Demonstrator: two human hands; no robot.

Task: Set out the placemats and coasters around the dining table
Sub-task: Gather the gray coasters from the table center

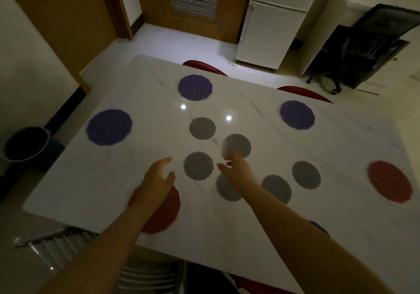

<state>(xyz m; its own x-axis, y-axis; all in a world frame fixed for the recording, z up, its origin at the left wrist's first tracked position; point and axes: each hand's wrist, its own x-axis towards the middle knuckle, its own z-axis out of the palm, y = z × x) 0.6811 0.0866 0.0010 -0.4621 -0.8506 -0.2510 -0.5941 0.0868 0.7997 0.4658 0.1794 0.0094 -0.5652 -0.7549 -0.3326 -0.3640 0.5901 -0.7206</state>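
Observation:
On the white marble dining table (pixel 295 202) lie round placemats: purple ones at the left (pixel 109 127), far middle (pixel 195 87) and far right (pixel 297 114), red ones at the near left (pixel 163 214) and right (pixel 389 181). Several smaller grey coasters cluster in the middle, among them one (pixel 198 166) between my hands and one (pixel 239 144) just beyond my right fingers. My left hand (pixel 156 180) hovers open over the near red placemat. My right hand (pixel 236 171) is open and blurred, partly covering another grey coaster (pixel 223 190).
Red chair backs (pixel 204 66) show at the table's far edge. A white fridge (pixel 279 21) and a black office chair (pixel 368 50) stand beyond. A dark bucket (pixel 27 143) sits on the floor at the left. A purple edge (pixel 319 226) peeks from behind my right forearm.

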